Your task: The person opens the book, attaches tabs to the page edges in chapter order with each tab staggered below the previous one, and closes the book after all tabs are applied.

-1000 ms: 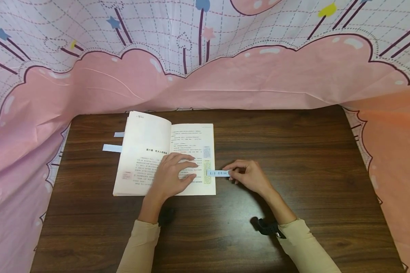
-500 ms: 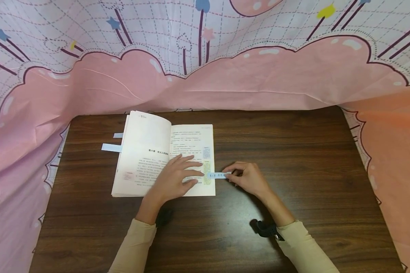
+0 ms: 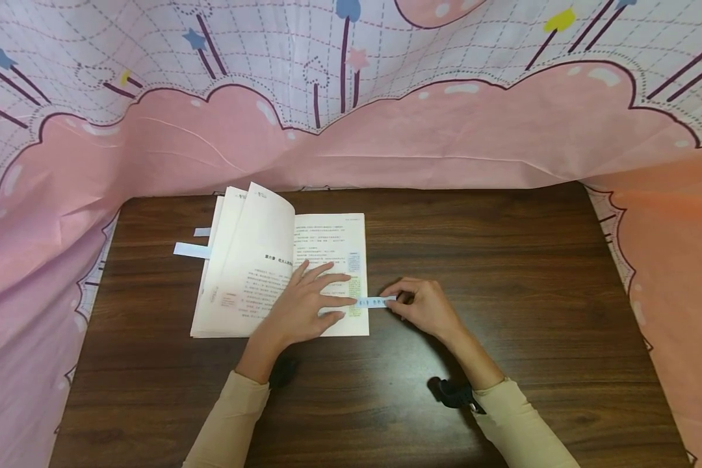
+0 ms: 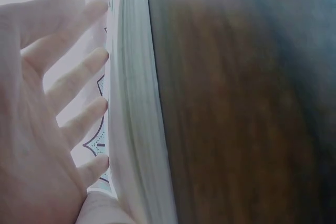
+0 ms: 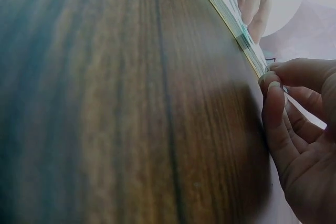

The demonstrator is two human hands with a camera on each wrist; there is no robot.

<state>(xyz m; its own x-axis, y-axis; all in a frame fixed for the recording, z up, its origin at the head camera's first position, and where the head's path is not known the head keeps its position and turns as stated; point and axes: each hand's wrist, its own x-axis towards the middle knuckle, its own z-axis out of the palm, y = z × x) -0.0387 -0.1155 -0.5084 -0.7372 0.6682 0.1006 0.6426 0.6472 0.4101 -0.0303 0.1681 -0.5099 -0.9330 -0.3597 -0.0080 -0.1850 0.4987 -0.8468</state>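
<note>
An open book [image 3: 327,227] lies on the table, its left-hand pages partly lifted. Across the right-hand page spreads my left hand [image 3: 307,302], fingers extended and their tips on the paper; one fingertip touches the inner end of a light blue paper strip [image 3: 372,302]. The strip bears handwriting and sticks out past the page's right edge. My right hand [image 3: 424,305] pinches its outer end between thumb and fingers. In the left wrist view the left hand [image 4: 47,108] shows its fingertips against the page. The right wrist view has the right hand [image 5: 304,124] at the book's edge.
Two other light blue strips, an upper strip [image 3: 201,232] and a lower strip [image 3: 191,250], jut from the book's left side. The dark wooden table [image 3: 503,260] extends around the book. A patterned pink curtain [image 3: 421,143] hangs behind and at both sides.
My left hand has slid slightly right, its fingers spreading toward the strip. A left-hand page has risen and fanned away from those beneath. My right hand still pinches the strip, almost in place.
</note>
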